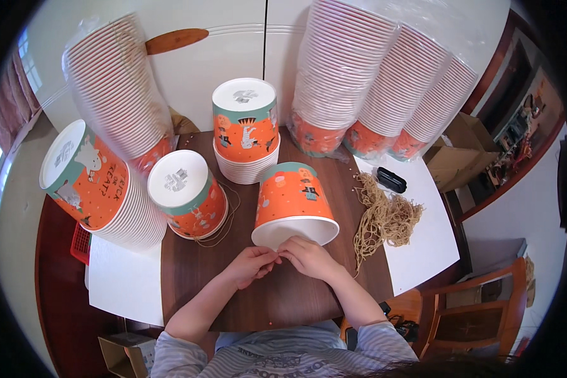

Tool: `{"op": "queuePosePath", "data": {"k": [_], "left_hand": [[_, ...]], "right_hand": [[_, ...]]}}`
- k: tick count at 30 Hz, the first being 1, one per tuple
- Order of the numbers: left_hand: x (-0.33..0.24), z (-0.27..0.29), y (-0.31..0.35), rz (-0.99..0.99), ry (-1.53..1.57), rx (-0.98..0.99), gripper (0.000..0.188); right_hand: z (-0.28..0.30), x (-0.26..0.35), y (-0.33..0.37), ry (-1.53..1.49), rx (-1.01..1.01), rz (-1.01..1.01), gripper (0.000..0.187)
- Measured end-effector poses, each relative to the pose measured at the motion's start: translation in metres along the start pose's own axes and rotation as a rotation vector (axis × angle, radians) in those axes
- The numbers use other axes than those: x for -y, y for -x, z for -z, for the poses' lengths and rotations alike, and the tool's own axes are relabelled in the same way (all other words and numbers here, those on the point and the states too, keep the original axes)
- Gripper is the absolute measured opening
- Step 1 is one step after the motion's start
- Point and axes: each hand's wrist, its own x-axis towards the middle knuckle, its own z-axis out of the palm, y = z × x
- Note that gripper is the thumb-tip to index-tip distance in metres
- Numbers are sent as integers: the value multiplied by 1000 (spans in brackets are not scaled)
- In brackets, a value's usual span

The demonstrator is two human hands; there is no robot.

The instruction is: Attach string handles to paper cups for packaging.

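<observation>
An orange and green paper bucket [296, 195] lies on its side in front of me, its white mouth turned toward me. At the near edge of that mouth, my left hand [253, 266] and my right hand [305, 257] meet with their fingertips pinched together. What the fingers pinch is too small to make out. My right hand covers part of the rim; whether it touches the rim I cannot tell. Right of the bucket lies a tangled bunch of tan cords [387, 217]. An upside-down bucket [192, 211] stands at left with a tan cord loop [232, 211] beside it.
Inverted bucket stacks stand at far left [101, 183] and back centre [246, 135]. Tall plastic-wrapped bucket stacks [116, 82] [346, 63] line the back. A small black case [391, 179] sits beyond the cords. At right are a wooden chair [472, 315] and a cardboard box [460, 154].
</observation>
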Motion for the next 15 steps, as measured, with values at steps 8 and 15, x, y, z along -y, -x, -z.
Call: {"op": "queuePosePath", "data": {"k": [8, 15], "left_hand": [[-1, 3, 1, 13, 13, -1, 10], [1, 2, 2, -4, 49, -29, 8]], "right_hand": [[-3, 1, -1, -96, 49, -113, 12], [4, 9, -1, -157, 108, -194, 10]]}}
